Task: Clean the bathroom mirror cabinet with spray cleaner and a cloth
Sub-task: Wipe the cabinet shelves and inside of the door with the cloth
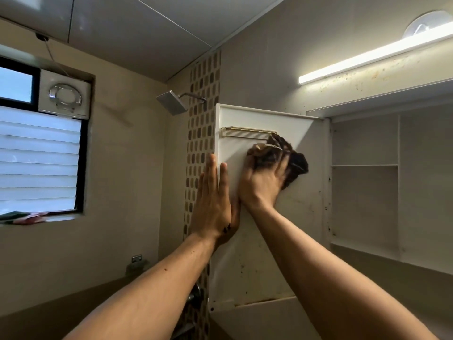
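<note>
The right hand covers part of the cloth. The cabinet door hides its own mirror face. The light runs off the right edge.

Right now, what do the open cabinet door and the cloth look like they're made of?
The cabinet door looks like white plastic or laminate: smooth, matte, speckled with dark stains. The cloth in the right hand looks like soft brown fabric, crumpled into folds; the weave isn't clear.
</note>
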